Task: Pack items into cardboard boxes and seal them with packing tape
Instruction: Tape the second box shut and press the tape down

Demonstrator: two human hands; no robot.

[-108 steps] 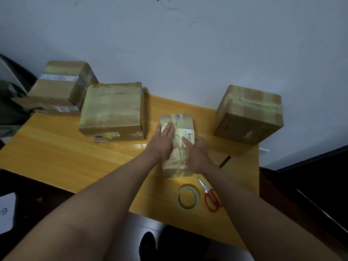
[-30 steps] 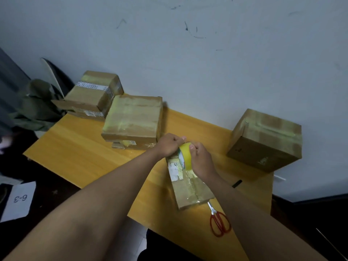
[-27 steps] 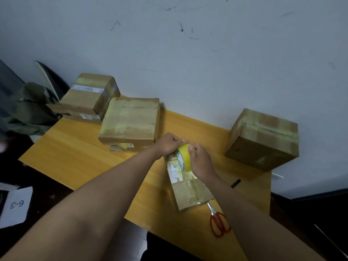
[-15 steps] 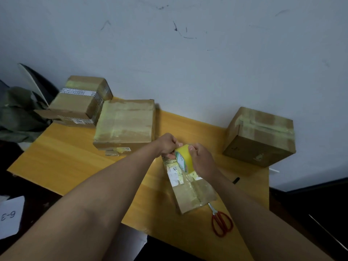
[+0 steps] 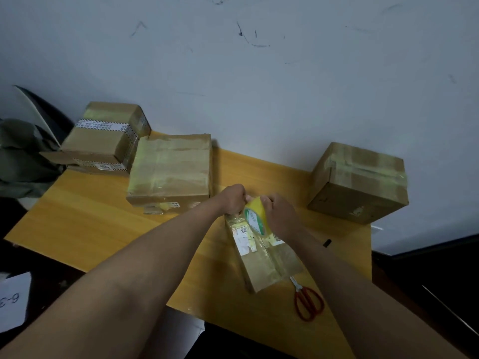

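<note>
A small oblong cardboard box (image 5: 261, 257) lies on the yellow wooden table (image 5: 85, 224), wrapped in clear tape, with white labels on top. My right hand (image 5: 278, 215) grips a roll of yellowish packing tape (image 5: 256, 218) held on edge above the box's far end. My left hand (image 5: 234, 199) is closed just left of the roll, fingers pinched at the tape's loose end and the box's far edge. The box's far end is hidden behind both hands.
Red-handled scissors (image 5: 308, 303) lie by the box's near right corner. A large taped box (image 5: 172, 169) sits behind my left hand, another box (image 5: 106, 136) at the far left, a third (image 5: 359, 182) at the right by the wall. A black marker (image 5: 327, 242) lies near the right edge.
Earlier both hands pressed flat on the small box and the tape roll lay on the table. Now my right hand holds the roll over the box, which has turned askew, and my left hand pinches beside it.
</note>
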